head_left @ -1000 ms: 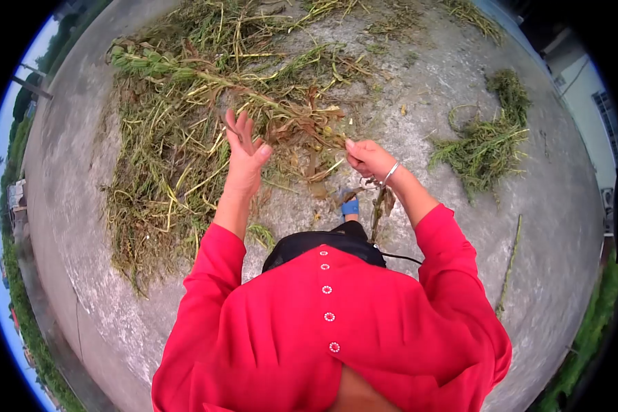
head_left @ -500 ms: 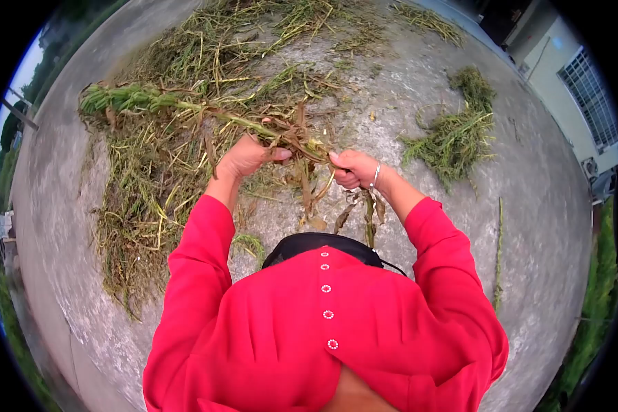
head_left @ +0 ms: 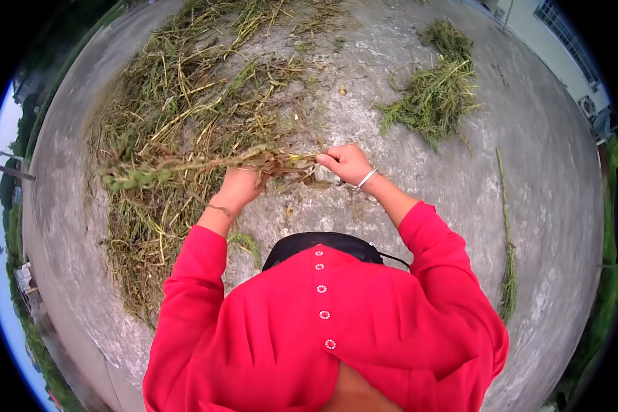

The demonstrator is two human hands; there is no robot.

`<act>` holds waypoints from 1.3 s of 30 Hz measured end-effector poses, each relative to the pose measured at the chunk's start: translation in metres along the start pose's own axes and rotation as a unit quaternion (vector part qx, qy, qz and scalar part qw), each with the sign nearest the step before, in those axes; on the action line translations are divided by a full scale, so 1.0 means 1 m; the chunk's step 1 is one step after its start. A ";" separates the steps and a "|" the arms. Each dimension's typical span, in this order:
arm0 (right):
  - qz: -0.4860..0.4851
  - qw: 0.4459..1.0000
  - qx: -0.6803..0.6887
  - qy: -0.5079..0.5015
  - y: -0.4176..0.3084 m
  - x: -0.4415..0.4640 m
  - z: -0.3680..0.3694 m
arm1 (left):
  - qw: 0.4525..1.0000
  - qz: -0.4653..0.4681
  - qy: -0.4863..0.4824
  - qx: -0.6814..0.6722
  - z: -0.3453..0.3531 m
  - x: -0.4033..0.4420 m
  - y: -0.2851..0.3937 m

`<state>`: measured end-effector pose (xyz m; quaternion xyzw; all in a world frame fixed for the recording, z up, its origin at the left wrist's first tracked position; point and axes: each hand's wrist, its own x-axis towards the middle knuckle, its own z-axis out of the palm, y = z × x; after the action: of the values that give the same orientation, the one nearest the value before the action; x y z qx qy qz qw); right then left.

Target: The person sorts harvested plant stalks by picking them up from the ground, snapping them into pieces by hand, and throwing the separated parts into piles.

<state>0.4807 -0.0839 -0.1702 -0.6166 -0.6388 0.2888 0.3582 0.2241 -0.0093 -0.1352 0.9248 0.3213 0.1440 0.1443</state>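
A long plant stalk (head_left: 209,163) with dry brown leaves lies crosswise in front of me, its green, blurred head pointing left. Its right end is pinched in my right hand (head_left: 347,165), which wears a silver bracelet. My left hand (head_left: 242,184) is at the stalk's middle, beside the brown leaves, its fingers mostly hidden under the stalk and leaves. Beneath and beyond the stalk spreads a large heap of cut stalks (head_left: 165,89) on the concrete.
A smaller green pile (head_left: 432,96) lies at the upper right on the concrete ground (head_left: 419,172). One single stalk (head_left: 507,233) rests on the ground to the right. A building (head_left: 559,41) with a barred window stands at the upper right edge.
My left hand went from open and raised to the stalk's middle. The stalk's green head has swung lower. The view has shifted, and the stem hanging below my right hand is out of sight.
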 end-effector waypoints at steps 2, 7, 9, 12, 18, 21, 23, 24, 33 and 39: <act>-0.034 0.997 -0.050 0.038 -0.012 -0.005 -0.007 | 0.982 -0.103 -0.142 -0.071 0.008 -0.005 0.016; -0.048 0.971 -0.232 0.039 -0.052 -0.002 -0.047 | 0.956 -0.160 -0.246 -0.002 0.087 -0.007 -0.002; -0.053 0.966 -0.251 0.037 -0.044 -0.007 -0.054 | 0.893 -0.302 -0.076 -0.325 0.100 -0.011 -0.010; -0.046 0.968 -0.246 0.031 -0.037 -0.016 -0.054 | 0.707 -0.234 0.048 -0.665 0.063 0.002 0.038; -0.022 0.997 -0.075 0.013 -0.022 -0.020 -0.037 | 0.683 -0.054 0.014 -0.728 0.049 0.043 0.098; -0.028 0.998 -0.047 0.015 -0.011 -0.027 -0.033 | 0.839 -0.092 -0.082 -0.530 0.063 0.047 0.084; 0.010 1.000 -0.027 0.011 -0.002 -0.033 -0.036 | 0.916 -0.114 -0.138 -0.359 0.070 0.042 0.079; 0.028 0.999 -0.017 0.007 0.002 -0.037 -0.036 | 0.960 -0.054 -0.058 -0.267 0.072 0.039 0.086; 0.021 0.970 -0.131 0.203 -0.025 -0.040 -0.055 | 0.978 0.105 -0.175 0.031 0.082 0.002 0.131; -0.021 0.944 -0.225 0.240 -0.011 -0.064 -0.067 | 0.919 -0.154 0.154 -0.328 0.024 0.003 0.087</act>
<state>0.5281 -0.1537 -0.1295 -0.7187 -0.5951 -0.0264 0.3585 0.2830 -0.0764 -0.1250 0.7312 0.4125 0.3584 0.4084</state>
